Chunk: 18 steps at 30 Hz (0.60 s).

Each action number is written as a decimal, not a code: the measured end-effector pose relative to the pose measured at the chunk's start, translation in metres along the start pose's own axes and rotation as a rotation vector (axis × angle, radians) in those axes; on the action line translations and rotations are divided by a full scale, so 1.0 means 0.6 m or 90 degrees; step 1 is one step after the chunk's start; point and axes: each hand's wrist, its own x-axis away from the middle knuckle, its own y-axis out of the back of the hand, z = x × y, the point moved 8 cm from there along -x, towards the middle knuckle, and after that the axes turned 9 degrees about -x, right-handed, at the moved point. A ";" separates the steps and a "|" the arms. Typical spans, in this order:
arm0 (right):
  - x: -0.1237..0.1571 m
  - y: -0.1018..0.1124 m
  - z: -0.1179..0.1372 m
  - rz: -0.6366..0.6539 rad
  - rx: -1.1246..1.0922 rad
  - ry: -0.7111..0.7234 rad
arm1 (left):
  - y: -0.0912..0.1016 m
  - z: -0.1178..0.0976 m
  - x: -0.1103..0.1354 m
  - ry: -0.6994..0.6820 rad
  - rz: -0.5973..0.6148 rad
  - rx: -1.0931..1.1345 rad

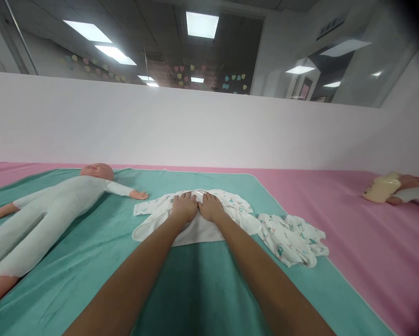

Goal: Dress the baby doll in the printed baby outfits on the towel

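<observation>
A white baby shirt [242, 224] with a small coloured print lies spread out, its plain inner side partly showing. My left hand [185, 206] rests on its middle, fingers stretched forward toward the collar. Close beside it, my right hand [210, 206] lies on the same cloth with its fingers extended, the thumbs nearly meeting. Neither hand visibly holds anything, though the fabric under the palms is hidden. Just right of the shirt is a crumpled printed baby garment [291, 239], touching or nearly touching its edge.
At left a baby doll [60, 200] in a pale suit lies on its back on the green blanket [101, 280]. Pink cloth [363, 233] extends around it. Another doll [414, 184] with a yellowish item [382, 187] lies far right. A white wall [195, 130] stands behind.
</observation>
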 end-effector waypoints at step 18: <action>-0.027 -0.004 -0.017 -0.005 -0.015 -0.048 | -0.022 0.010 -0.033 0.001 0.010 -0.002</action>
